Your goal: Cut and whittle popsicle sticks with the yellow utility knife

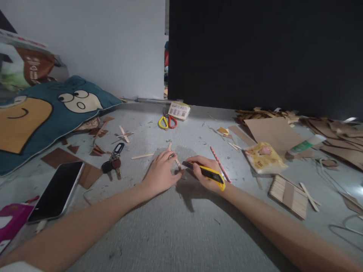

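Note:
My right hand (204,172) is closed around a yellow and black utility knife (208,173), its tip pointing left toward a thin wooden craft stick (173,153) that lies on the grey floor. My left hand (161,172) rests palm down on that stick, fingers pressing it against the floor. The two hands nearly touch. A red pencil (219,164) lies just behind my right hand.
Keys (112,161), a phone (56,190) and brown card scraps lie at the left by a blue cushion (42,117). Scissors (168,121) and a small packet sit at the back. A yellow bag (263,156), a stick panel (289,194), a glue tube (306,144) and cardboard are on the right.

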The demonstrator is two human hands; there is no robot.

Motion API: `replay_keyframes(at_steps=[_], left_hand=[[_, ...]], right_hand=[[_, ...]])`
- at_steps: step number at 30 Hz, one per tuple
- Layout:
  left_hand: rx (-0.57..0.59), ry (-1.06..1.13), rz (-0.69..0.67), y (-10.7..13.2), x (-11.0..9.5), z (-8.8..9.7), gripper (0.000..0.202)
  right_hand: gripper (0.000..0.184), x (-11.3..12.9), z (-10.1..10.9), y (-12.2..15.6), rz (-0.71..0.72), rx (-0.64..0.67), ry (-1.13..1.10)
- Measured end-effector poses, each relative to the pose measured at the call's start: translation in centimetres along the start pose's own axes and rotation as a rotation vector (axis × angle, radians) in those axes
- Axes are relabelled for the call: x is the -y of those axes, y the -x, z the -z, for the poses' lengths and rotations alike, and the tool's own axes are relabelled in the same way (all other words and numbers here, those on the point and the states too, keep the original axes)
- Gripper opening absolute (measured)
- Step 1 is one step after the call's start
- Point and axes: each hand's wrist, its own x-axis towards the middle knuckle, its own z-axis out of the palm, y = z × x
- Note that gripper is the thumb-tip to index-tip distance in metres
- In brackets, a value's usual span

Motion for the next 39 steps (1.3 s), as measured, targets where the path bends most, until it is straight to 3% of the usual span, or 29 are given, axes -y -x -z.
replay_keyframes(at_steps=[3,9,33,39], left_hand=[[0.002,0.005,0.004,0.01,0.03,-0.11,0.034],[0.014,0.002,0.013,0.00,-0.01,-0.17,0.032],[0.026,0.020,0.012,0.07,-0.06,-0.05,0.025],[0.031,0.011,0.024,0.07,-0.06,-0.07,0.029]], right_hand=[[0.016,-0.05,-0.31,-0.06,-0.010,-0.011,0.017],[0.016,-0.06,-0.65,-0.16,0.112,0.032,-0.004],[0.017,-0.27,-0.76,-0.10,0.146,0.080,-0.026],[0.016,-0.23,-0.90,0.00,0.135,0.038,-0.010]])
